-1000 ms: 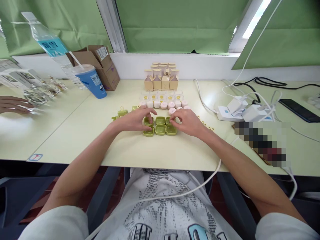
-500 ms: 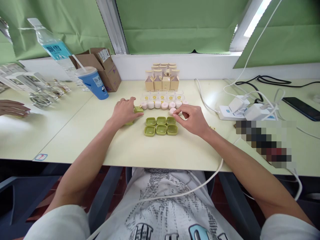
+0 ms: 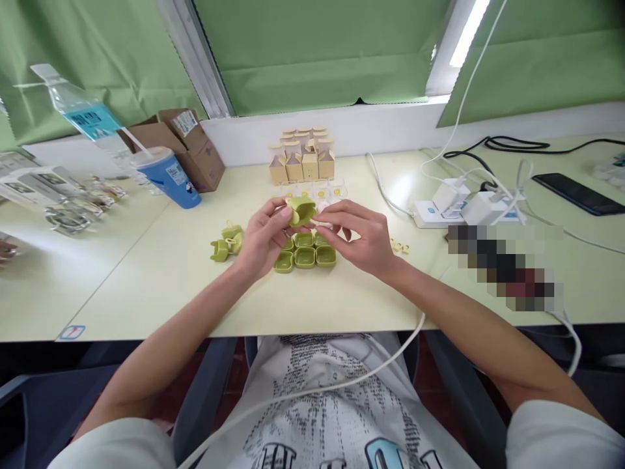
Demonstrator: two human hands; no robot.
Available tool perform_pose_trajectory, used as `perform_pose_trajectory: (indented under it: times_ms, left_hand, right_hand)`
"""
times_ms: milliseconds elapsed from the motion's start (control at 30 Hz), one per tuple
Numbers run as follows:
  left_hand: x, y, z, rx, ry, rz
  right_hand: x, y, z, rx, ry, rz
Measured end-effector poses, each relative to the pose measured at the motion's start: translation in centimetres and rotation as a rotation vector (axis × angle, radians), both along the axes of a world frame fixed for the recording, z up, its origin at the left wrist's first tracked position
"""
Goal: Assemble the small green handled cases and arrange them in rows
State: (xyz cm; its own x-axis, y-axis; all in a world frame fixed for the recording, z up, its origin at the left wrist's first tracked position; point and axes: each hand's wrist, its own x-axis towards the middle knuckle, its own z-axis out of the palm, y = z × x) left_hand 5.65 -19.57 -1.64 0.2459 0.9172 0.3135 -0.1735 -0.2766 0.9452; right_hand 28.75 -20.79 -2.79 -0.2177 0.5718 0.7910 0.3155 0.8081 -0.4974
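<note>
My left hand (image 3: 263, 238) holds a small green cap-shaped piece (image 3: 301, 211) lifted above the table. My right hand (image 3: 364, 238) meets it from the right, fingertips pinching a small pale piece (image 3: 319, 223) at the green one. Below the hands sits a block of small green square cups (image 3: 305, 256). Two loose green pieces (image 3: 227, 241) lie to the left. Behind the hands are white and pink round pieces with yellow faces (image 3: 328, 193) and several beige boxes (image 3: 303, 163).
A blue cup with straw (image 3: 166, 176), a water bottle (image 3: 88, 120) and a cardboard box (image 3: 185, 143) stand at the left. Clear packets (image 3: 58, 202) lie far left. A white power strip with chargers and cables (image 3: 463, 205) and a phone (image 3: 579, 193) are at the right.
My left hand picked a green piece from the left and raised it over the green cups. My right hand came in to meet it with a pale piece. The other person's hand at the left is gone.
</note>
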Motion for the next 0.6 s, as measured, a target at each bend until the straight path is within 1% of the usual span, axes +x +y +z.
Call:
perform_pose_trajectory:
  times_ms: [67,133,167,233,333,433,500,600]
  left_hand:
    - [0.4,-0.6,-0.5,-0.032,0.021,-0.065]
    - [0.4,-1.0,-0.7,-0.047,0.059,-0.125]
    - [0.4,-1.0,-0.8,-0.049,0.075,-0.149]
    - [0.3,-1.0,-1.0,-0.052,0.095,-0.182]
    - [0.1,-0.8,-1.4,-0.062,0.103,-0.207]
    - [-0.1,-0.6,-1.6,-0.046,0.087,-0.223]
    - [-0.2,-0.6,-1.7,-0.01,0.084,-0.243]
    - [-0.2,-0.5,-1.6,0.034,0.085,-0.298]
  right_hand:
    - [-0.2,-0.1,-0.3,0.059,-0.032,-0.066]
    - [-0.4,0.0,-0.7,0.061,-0.053,-0.119]
    - [-0.4,0.0,-0.8,0.054,-0.054,-0.116]
    - [-0.3,0.2,-1.1,0.043,-0.033,-0.065]
    - [-0.1,0.4,-1.3,0.029,-0.015,-0.009]
    - [-0.1,0.6,-1.6,0.054,-0.031,-0.009]
    - [-0.1,0.8,-1.9,0.116,-0.059,-0.042]
    - [-0.1,1.2,-2.3,0.292,-0.135,-0.107]
